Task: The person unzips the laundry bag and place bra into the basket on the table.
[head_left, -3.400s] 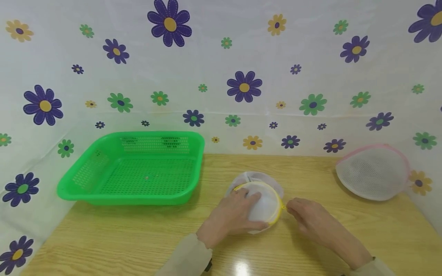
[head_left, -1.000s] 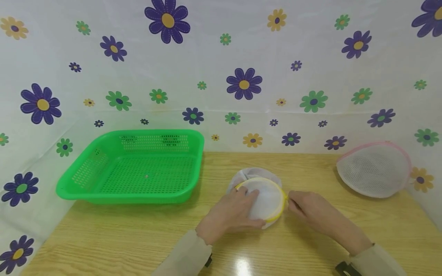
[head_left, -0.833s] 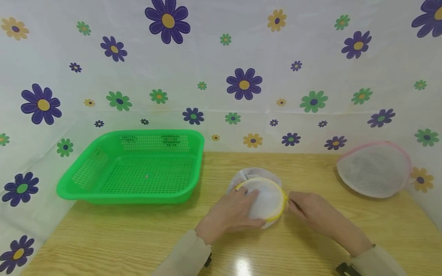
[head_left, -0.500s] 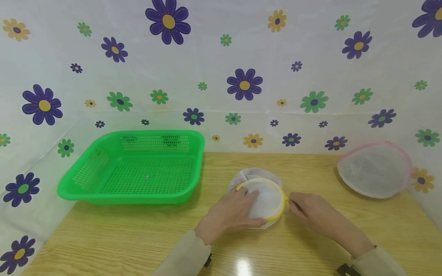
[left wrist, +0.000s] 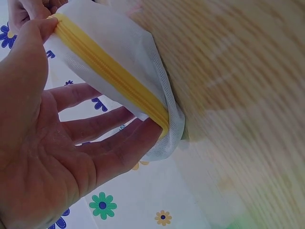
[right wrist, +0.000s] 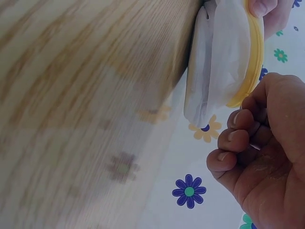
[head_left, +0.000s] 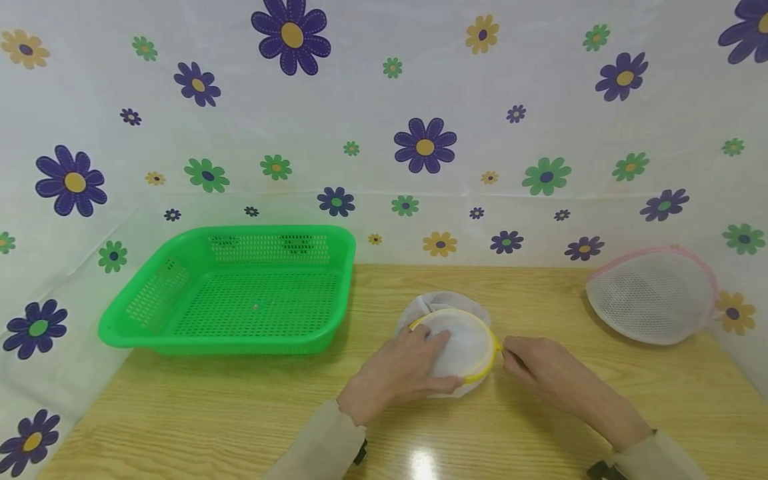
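Observation:
A small white mesh laundry bag (head_left: 461, 348) with a yellow zipper (left wrist: 112, 74) round its top stands on the wooden table, in front of me. My left hand (head_left: 399, 370) grips it from the left, fingers spread across the top, thumb on the near edge of the zipper and fingertips at its far edge. At the right side of the bag, my right hand (head_left: 543, 370) pinches the yellow zipper's pull end between thumb and curled forefinger. The remaining right fingers (right wrist: 231, 140) are curled in beside the bag. The pull itself is mostly hidden by the fingertips.
On the left of the table (head_left: 240, 413) stands a green perforated plastic basket (head_left: 240, 345). A white mesh bag with a pink edge (head_left: 654, 297) lies at the back right. A white sheet with printed flowers (head_left: 360, 120) hangs behind the table.
Since the oldest frame, the right hand and the zipper's pull end have shifted slightly away from me, and more yellow shows along the far rim. Over the last second hardly anything moves.

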